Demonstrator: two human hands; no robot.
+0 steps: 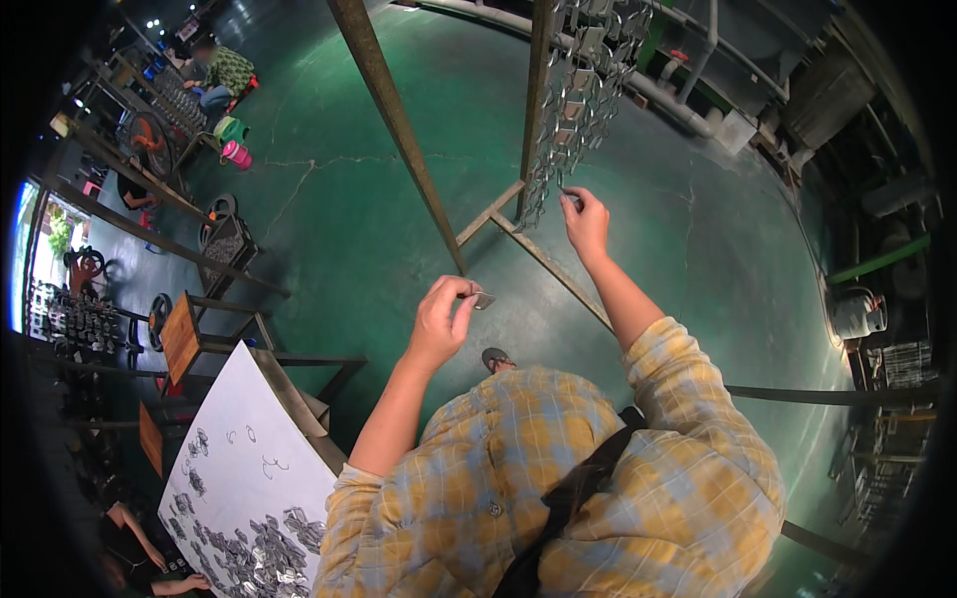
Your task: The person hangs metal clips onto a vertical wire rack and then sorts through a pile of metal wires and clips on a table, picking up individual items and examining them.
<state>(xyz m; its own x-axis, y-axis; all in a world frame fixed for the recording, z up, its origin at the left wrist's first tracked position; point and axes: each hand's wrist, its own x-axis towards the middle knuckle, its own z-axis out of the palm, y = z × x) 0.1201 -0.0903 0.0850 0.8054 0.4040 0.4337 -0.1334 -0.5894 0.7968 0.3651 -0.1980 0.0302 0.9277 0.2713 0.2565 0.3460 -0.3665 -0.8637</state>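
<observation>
A small flat metal plate (483, 298) is pinched between the thumb and fingers of my left hand (441, 321), out over the floor. Farther forward and to the right, my right hand (586, 221) is raised with thumb and fingers closed at the lower end of the hanging metal hooks (558, 149). What lies between those fingertips is too small to make out. Several flat metal pieces (570, 108) hang among the hooks higher up, strung in rows beside an upright of a metal frame (535, 100).
At my left, a white-topped table (244, 399) bears a heap of small metal parts (264, 553), with another person's hand (184, 585) at its edge. The frame's crossbars (548, 264) run low ahead of me. A person (221, 75) sits far left. Pipes (663, 105) line the far right.
</observation>
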